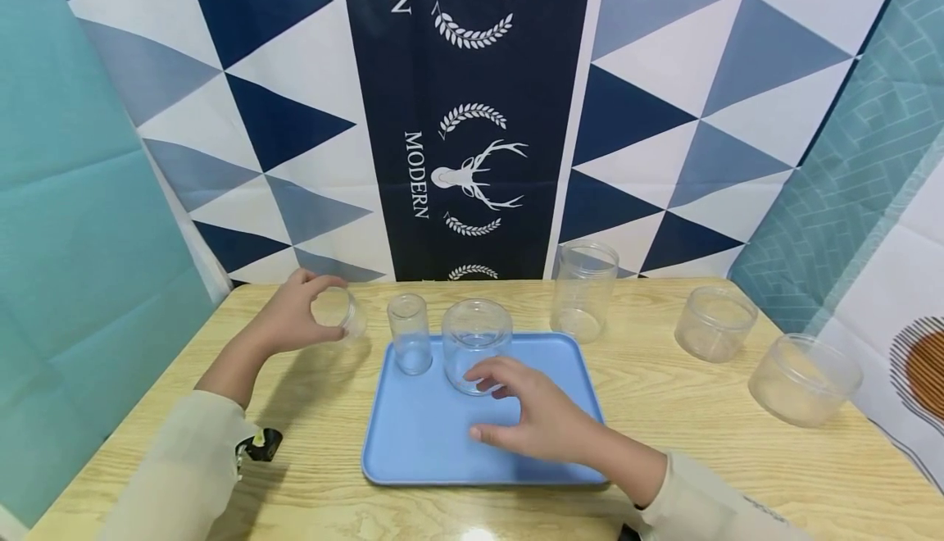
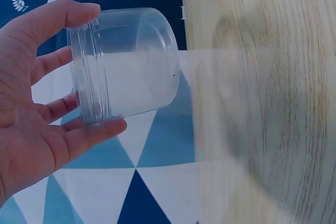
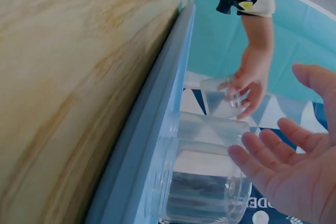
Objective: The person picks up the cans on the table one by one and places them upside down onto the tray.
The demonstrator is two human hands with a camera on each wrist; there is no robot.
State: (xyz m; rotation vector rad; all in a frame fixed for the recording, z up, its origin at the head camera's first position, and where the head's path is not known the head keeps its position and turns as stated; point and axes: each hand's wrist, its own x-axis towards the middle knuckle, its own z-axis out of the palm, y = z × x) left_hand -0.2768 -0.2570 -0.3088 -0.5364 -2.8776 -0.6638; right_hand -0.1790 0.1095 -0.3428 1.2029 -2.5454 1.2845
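A patterned cloth (image 1: 479, 82) hangs behind a wood-grained table (image 1: 310, 459) carrying a blue tray (image 1: 435, 447). Left of the tray, the left hand (image 1: 298, 315) has its fingers clamped around the rim end of a clear jar (image 2: 134, 61), tipped sideways. Over the tray, the right hand (image 1: 534, 410) holds its fingers apart, near a wide jar (image 1: 478, 332); whether they touch is unclear. A slim jar (image 1: 410, 336) stands on the tray's rear left, a tall jar (image 1: 585, 287) at its rear right corner, two low jars (image 1: 715, 324) farther right of it.
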